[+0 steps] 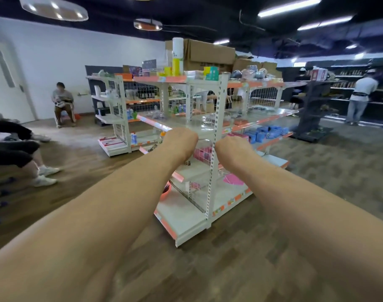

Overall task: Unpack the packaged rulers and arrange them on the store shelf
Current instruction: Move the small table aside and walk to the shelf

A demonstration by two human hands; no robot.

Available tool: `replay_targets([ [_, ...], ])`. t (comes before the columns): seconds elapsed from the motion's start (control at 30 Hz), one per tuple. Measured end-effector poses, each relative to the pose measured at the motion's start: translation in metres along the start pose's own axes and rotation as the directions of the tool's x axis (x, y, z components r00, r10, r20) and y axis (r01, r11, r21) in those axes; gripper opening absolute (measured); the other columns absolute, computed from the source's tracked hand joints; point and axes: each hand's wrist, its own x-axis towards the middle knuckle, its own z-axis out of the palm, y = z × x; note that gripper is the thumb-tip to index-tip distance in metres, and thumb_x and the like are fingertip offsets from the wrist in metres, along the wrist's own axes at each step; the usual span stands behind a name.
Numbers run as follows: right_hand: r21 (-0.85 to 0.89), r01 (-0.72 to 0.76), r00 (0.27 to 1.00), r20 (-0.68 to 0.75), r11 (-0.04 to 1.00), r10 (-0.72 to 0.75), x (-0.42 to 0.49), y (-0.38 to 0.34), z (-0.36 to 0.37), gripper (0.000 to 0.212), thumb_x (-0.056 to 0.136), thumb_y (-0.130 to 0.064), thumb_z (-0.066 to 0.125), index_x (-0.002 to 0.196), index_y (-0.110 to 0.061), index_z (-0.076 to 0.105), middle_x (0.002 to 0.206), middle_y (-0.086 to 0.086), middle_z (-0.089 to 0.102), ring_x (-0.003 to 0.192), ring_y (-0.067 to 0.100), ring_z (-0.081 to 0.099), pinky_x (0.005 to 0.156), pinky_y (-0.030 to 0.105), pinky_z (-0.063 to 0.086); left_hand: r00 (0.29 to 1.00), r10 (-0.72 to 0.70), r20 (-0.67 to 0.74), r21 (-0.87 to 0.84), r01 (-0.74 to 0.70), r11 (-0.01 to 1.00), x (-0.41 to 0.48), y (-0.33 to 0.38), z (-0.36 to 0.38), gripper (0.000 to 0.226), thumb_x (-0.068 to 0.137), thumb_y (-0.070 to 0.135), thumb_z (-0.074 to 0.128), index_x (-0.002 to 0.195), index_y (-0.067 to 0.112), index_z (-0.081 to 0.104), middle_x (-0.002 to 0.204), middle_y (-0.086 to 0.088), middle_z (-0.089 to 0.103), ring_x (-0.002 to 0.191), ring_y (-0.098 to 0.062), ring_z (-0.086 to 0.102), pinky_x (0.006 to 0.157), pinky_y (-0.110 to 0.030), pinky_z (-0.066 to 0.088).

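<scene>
Both my arms reach straight out toward the end of a white store shelf unit (215,136) with orange price strips. My left hand (180,141) and my right hand (232,149) are level with the middle shelf (271,115), close together and bent away from me. Their fingers are hidden behind the backs of the hands. A faint clear edge shows between the two hands, but I cannot tell what it is or whether either hand holds it. Clear plastic packets (158,115) lie on the middle shelf; they are too blurred to identify as rulers.
Blue boxes (267,131) and pink goods (202,153) fill the lower shelves. Cardboard boxes (208,52) sit on top. A second white shelf unit (112,101) stands behind on the left, a dark rack (315,110) on the right. One person (63,101) sits by the wall, another (360,94) stands far right, and seated legs (16,149) are at the left.
</scene>
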Motion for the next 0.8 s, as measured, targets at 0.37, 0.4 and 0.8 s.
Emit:
replay_targets([
  [0.37, -0.043, -0.082, 0.997, -0.011, 0.996, 0.082, 0.169, -0.028, -0.012, 0.026, 0.091, 0.001, 0.047, 0.113, -0.005, 0.062, 0.117, 0.011, 0.062, 0.107, 0.03, 0.059, 0.072, 0.034, 0.042, 0.991, 0.077, -0.106, 0.013, -0.076, 0.997, 0.142, -0.101, 0.046, 0.026, 0.087, -0.011, 0.043, 0.098, 0.007, 0.058, 0.105, -0.013, 0.064, 0.096, -0.031, 0.059, 0.07, -0.035, 0.041],
  [0.4, -0.033, -0.092, 0.996, -0.009, 0.995, 0.092, 0.183, -0.032, -0.011, 0.026, 0.091, 0.002, 0.048, 0.111, -0.005, 0.062, 0.117, 0.011, 0.062, 0.104, 0.029, 0.059, 0.073, 0.034, 0.043, 0.991, 0.08, -0.108, 0.006, -0.079, 0.997, 0.151, -0.11, 0.05, 0.028, 0.088, -0.011, 0.042, 0.1, 0.008, 0.058, 0.107, -0.013, 0.063, 0.098, -0.031, 0.059, 0.071, -0.036, 0.043],
  [0.8, -0.019, -0.069, 0.998, 0.008, 0.997, 0.069, 0.343, -0.051, 0.018, 0.029, 0.088, 0.005, 0.047, 0.111, -0.007, 0.061, 0.113, 0.008, 0.062, 0.105, 0.027, 0.058, 0.072, 0.032, 0.042, 0.996, 0.038, -0.085, 0.031, -0.036, 0.999, 0.273, -0.184, 0.116, 0.03, 0.084, -0.014, 0.043, 0.104, 0.003, 0.058, 0.091, -0.011, 0.058, 0.09, -0.031, 0.057, 0.065, -0.034, 0.039],
])
